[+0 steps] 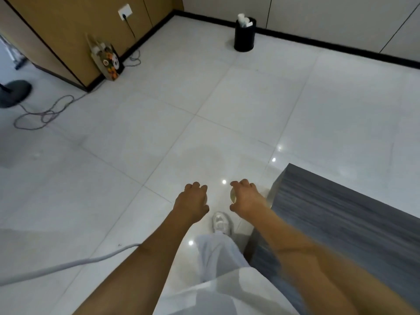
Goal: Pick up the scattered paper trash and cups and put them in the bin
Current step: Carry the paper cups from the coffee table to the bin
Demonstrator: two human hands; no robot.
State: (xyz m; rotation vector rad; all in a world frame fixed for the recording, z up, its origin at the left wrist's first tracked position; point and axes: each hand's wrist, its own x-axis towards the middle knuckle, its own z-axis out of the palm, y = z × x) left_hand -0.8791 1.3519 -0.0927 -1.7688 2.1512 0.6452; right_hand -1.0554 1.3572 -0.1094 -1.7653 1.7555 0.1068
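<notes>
The right hand (244,197) grips a small white paper cup (232,195); the left hand (193,201) curls, contents hidden. Carried loosely, the cup could drop short of the already-stuffed black cylindrical bin (244,36).

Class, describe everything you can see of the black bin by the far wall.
The black bin is a small, dark, matte cylinder standing upright on the pale tiled floor, close to the black skirting of the far wall. White paper cups and paper stick up out of its open top. Nothing else touches it; both hands are far from it.
</notes>
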